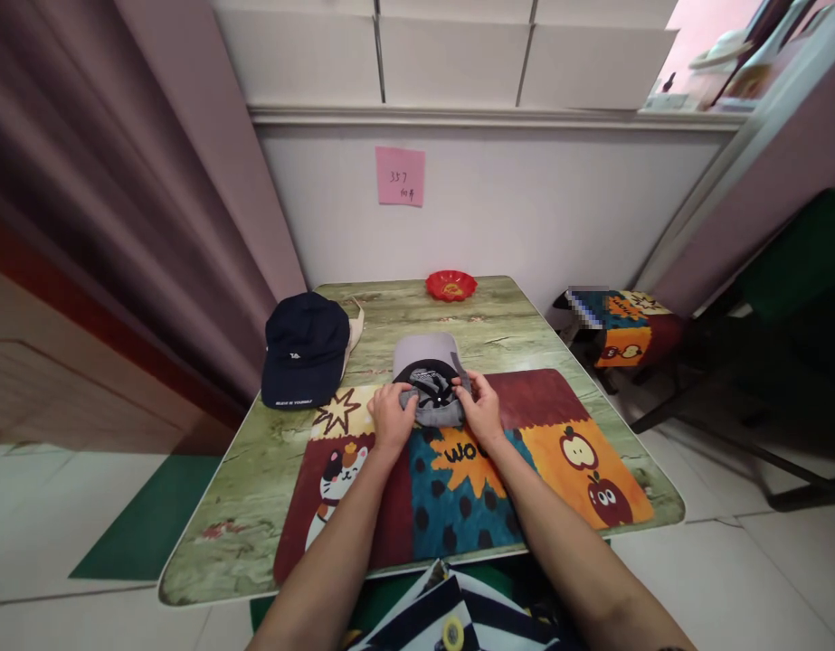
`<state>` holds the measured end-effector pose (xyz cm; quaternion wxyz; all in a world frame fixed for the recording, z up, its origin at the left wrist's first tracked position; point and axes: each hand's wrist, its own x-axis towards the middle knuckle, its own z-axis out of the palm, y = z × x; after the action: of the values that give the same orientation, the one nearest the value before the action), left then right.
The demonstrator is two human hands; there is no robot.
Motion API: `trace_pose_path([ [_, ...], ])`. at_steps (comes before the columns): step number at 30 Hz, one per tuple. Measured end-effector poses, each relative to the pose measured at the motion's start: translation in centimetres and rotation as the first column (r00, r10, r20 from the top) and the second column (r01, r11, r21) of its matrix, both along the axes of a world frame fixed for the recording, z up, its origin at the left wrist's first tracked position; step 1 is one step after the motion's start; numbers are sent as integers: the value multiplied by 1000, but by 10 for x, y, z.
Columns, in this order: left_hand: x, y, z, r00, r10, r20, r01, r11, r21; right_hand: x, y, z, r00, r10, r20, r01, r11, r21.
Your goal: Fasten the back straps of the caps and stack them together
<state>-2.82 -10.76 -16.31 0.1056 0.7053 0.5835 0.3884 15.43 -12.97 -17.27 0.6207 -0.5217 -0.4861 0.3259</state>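
Note:
A grey cap [427, 354] lies upside down at the far edge of a patterned mat [468, 520], its brim pointing away from me and its dark inside facing up. My left hand [393, 416] is closed on the cap's left rim, thumb at the inner edge. On the right rim, my right hand [481, 407] grips the cap with its thumb and fingers pinched at the edge. A navy cap [307, 348] with small white lettering sits at the table's left side, with a beige piece [355, 327] showing behind it.
A red scalloped dish [450, 286] stands at the far edge of the green wood-patterned table [254, 506]. A pink note [400, 176] is on the wall behind. To the right is a stool with a patterned cover [624, 312], beside a dark green chair [790, 262].

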Motion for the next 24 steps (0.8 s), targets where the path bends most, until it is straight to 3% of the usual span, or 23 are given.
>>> trace_pose_path([
  [2,-3,5,3,986,-20,168,21,1000,-4,0,5,8,997,19,-78,-18,1000,4],
  [4,-3,13,8,924,-37,380,53,998,-34,0,11,22,994,42,-99,-42,999,7],
  [7,-1,27,16,725,-43,687,155,982,-103,-6,22,45,997,81,-11,-81,997,0],
  [9,0,36,21,620,-52,783,234,965,-122,-13,30,53,992,126,6,-126,991,-36],
  [11,0,42,22,572,-63,818,295,946,-133,-22,38,50,976,185,-115,-197,975,-100],
  [15,-4,43,16,495,-65,866,393,906,-157,-35,45,26,876,227,-426,-329,926,-185],
  [19,-9,40,9,443,-64,894,490,852,-182,-35,43,13,858,241,-454,-346,924,-163],
  [24,-7,40,6,542,-129,830,505,840,-199,-35,38,14,882,295,-367,-374,913,-164],
])
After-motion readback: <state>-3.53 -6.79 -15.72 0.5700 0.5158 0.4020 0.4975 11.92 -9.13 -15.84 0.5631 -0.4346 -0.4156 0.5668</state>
